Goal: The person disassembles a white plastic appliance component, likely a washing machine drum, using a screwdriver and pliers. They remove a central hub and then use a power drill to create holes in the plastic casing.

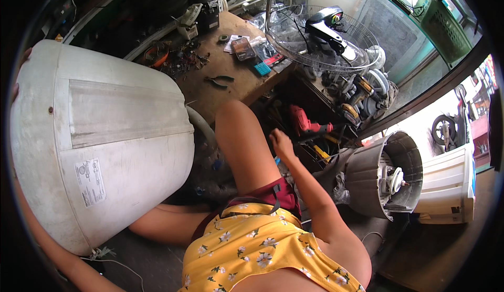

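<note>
A large white plastic washing machine body (131, 103) lies tilted on its side at the left, with a printed label on its wall and a grey hose (202, 123) at its right end. My left arm reaches up along its far-left end. Only some fingers of my left hand (22, 64) show, curled against the rim there; the rest is hidden. My right hand (282, 144) hovers beside my raised knee with its fingers curled in; whatever they may hold is hidden. Just past it is a red power drill (307, 123).
A low wooden bench (210, 95) bears black-handled pliers (219, 81), a parts case (243, 49), a teal box (262, 69) and scattered small parts. Behind stands a wire fan guard (320, 50). At right are a grey tub (367, 179) with a motor and a white bin (446, 187).
</note>
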`<action>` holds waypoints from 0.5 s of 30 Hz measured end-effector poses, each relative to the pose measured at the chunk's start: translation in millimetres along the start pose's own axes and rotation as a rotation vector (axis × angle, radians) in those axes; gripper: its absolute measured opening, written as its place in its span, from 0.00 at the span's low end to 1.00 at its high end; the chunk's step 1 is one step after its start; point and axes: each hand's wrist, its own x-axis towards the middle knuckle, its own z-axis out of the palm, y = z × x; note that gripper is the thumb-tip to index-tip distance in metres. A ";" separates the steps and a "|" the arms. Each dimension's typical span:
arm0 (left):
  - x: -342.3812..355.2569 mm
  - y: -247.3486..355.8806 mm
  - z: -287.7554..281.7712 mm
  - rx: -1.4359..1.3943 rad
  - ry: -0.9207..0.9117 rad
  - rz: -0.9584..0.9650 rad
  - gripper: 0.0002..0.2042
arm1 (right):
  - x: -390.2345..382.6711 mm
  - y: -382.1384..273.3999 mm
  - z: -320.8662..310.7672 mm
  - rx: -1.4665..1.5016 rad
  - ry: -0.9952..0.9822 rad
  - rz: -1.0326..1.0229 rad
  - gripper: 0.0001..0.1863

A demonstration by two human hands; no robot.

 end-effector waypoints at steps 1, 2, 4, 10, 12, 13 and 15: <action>-1.0 2.2 -1.2 0.000 0.006 -0.004 0.39 | -4.0 17.3 18.0 -0.007 -0.046 0.025 0.10; -0.7 4.7 -2.6 0.007 0.011 -0.004 0.39 | -9.1 35.2 34.8 -0.052 0.003 0.004 0.10; -5.0 8.6 -3.0 0.016 0.021 -0.013 0.39 | -0.1 53.6 38.9 -0.239 0.033 -0.026 0.15; -14.2 9.2 2.7 -0.008 0.038 -0.028 0.39 | 34.0 157.9 -58.5 -1.116 0.091 -0.154 0.31; -25.4 21.1 5.2 0.039 0.103 -0.076 0.40 | 51.6 150.7 -59.0 -1.108 -0.019 -0.198 0.30; -21.8 20.6 4.2 0.027 0.093 -0.064 0.41 | 52.6 155.3 -62.4 -1.169 0.022 -0.212 0.30; -21.7 1.5 -9.4 -0.021 0.093 -0.064 0.42 | 60.8 156.2 -75.9 -1.149 -0.104 -0.159 0.32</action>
